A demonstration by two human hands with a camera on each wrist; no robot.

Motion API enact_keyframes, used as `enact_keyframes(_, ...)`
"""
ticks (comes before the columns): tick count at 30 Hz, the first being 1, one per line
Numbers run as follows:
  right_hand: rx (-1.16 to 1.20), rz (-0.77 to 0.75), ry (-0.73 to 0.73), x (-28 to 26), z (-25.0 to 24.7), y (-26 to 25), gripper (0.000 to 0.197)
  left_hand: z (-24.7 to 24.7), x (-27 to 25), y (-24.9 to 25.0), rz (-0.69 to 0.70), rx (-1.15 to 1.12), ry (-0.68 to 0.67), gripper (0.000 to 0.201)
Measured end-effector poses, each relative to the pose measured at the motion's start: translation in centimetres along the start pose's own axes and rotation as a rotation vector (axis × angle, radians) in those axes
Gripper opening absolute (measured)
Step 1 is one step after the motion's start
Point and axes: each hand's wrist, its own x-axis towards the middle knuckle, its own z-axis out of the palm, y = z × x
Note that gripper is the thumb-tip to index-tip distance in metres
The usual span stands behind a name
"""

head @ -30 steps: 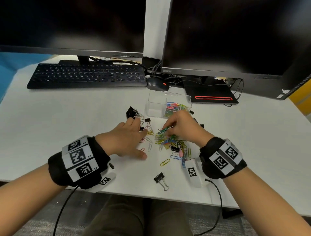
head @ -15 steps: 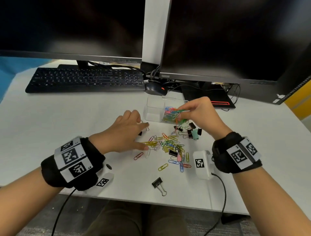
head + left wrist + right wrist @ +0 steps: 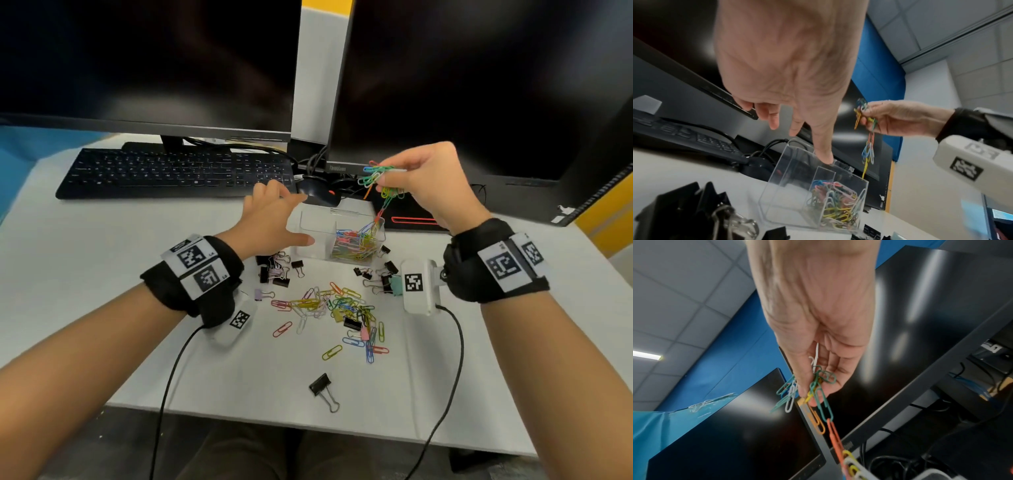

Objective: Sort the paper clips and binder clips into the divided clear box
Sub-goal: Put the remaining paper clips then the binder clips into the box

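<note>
The divided clear box [image 3: 313,224] stands behind a scatter of coloured paper clips [image 3: 329,305]. Its right compartment holds a heap of paper clips [image 3: 356,241]; the left one looks bare. My right hand [image 3: 387,178] is raised above the box and pinches a tangled bunch of paper clips [image 3: 824,402], from which a linked chain [image 3: 868,151] hangs towards the right compartment. My left hand [image 3: 274,216] reaches over the box's left side with straight fingers, the index fingertip [image 3: 824,160] pressing on the rim. Black binder clips lie in a left group [image 3: 274,274] and a right group [image 3: 383,277].
One black binder clip [image 3: 322,385] lies alone near the table's front edge. Behind the box are a mouse [image 3: 317,190], a keyboard [image 3: 178,171], cables, a black pad with a red stripe [image 3: 411,214] and two dark monitors [image 3: 479,85].
My right hand carried a bunch of paper clips from the pile to the box, then rose, pulling a linked chain up. My left hand left the pile and went forward to the box's rim.
</note>
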Motion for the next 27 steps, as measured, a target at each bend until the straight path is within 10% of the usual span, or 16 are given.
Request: enact_keyframes(27, -0.384, -0.075, -0.015, -3.1, 2.7, 5.2, 0.032, 1.0, 1.8, -0.2, -0.006, -0.074, -0.004, 0.055)
